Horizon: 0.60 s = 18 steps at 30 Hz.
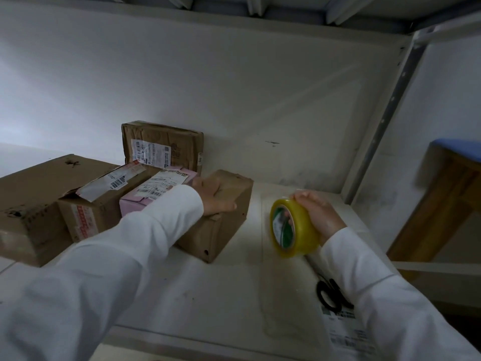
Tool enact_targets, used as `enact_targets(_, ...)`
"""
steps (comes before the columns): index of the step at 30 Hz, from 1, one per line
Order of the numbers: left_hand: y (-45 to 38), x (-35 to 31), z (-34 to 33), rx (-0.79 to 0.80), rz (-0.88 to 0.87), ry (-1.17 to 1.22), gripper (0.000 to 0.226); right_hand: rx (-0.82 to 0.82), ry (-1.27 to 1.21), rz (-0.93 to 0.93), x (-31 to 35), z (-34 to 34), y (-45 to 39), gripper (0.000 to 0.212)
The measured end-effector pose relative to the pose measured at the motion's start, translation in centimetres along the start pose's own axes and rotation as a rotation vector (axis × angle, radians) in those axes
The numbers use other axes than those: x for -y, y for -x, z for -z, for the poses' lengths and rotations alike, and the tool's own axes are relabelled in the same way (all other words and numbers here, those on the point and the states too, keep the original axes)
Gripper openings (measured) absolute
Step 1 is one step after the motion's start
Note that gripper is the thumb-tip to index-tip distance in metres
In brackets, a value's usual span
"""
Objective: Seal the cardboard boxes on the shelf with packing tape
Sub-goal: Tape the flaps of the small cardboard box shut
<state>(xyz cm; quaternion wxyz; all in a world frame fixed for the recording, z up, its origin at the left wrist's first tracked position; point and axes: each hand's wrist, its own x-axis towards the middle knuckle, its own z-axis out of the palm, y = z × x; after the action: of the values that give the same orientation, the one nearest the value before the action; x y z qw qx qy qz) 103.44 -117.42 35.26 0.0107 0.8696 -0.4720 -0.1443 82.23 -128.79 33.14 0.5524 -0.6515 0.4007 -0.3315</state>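
Observation:
A small brown cardboard box (221, 230) stands on the white shelf (208, 295) near the middle. My left hand (217, 198) lies on top of it, fingers curled over the far left edge and thumb along the near edge. To its right my right hand (320, 213) grips a yellow roll of packing tape (291, 227), held on edge just above the shelf. A pink box (156, 191) with a label and several other brown boxes (99, 201) crowd the left side.
Black-handled scissors (330, 295) lie at the shelf's right front, half under my right sleeve, beside a printed label (343, 332). One box (166, 147) leans upright against the back wall. A metal upright (385, 121) bounds the right side; a wooden stool (442, 204) stands beyond.

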Motion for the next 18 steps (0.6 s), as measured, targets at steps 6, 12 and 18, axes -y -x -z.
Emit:
enact_targets(6, 2.5, -1.9, 2.4, 0.057, -0.068, 0.133, 0.067, 0.058, 0.128, -0.066, -0.3, -0.5, 0.8, 0.013)
enact_targets(12, 3.5, 2.2, 0.4, 0.213, 0.219, 0.842, 0.032, 0.161, 0.269, 0.008, 3.4, 3.1, 1.0, 0.02)
enact_targets(18, 3.3, 2.0, -0.8, 0.203, 0.17, 0.468, 0.054, 0.352, 0.585, -0.001, 6.1, 1.2, 1.6, 0.016)
